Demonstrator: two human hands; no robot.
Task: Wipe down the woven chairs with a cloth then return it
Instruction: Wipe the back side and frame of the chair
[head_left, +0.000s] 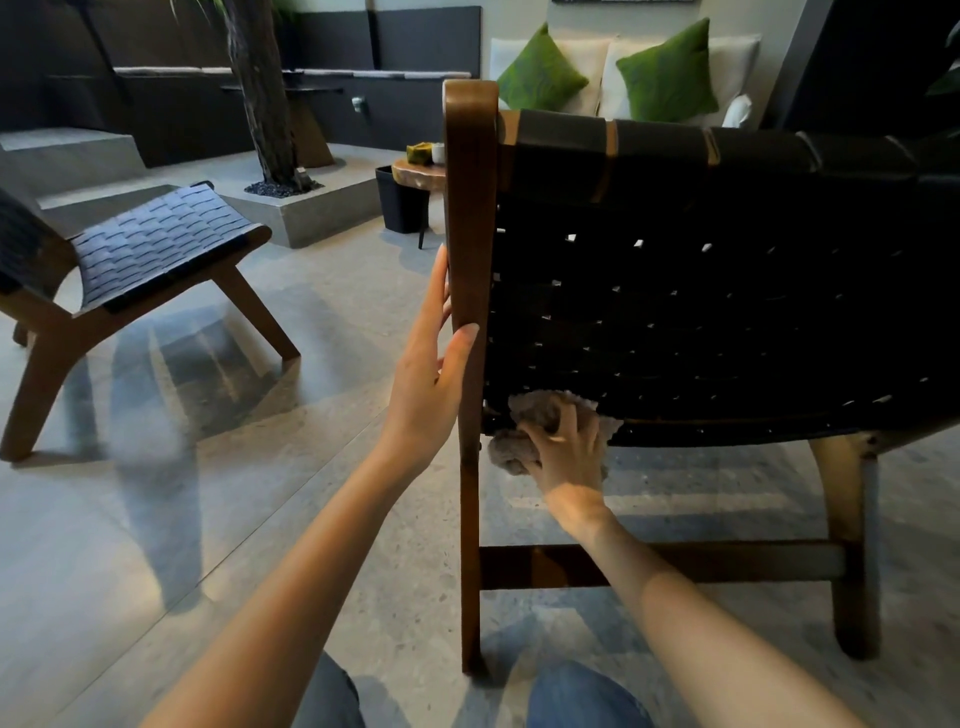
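A woven chair (727, 291) with black straps and a brown wooden frame stands right in front of me, seen from behind. My left hand (431, 364) rests on the frame's left upright with straight fingers, thumb on the rear face. My right hand (563, 452) presses a bunched grey cloth (530, 410) against the lower left corner of the woven back. Its fingers are spread over the cloth and partly dug into it. A second woven chair (150, 244) stands apart at the left.
A small round wooden side table (418, 169) with a cup and a green object stands beyond the chair, next to a dark bin (400, 202). A tree in a raised concrete planter (311, 213) stands behind. A sofa with green cushions (670, 78) is at the back. My knees are at the bottom.
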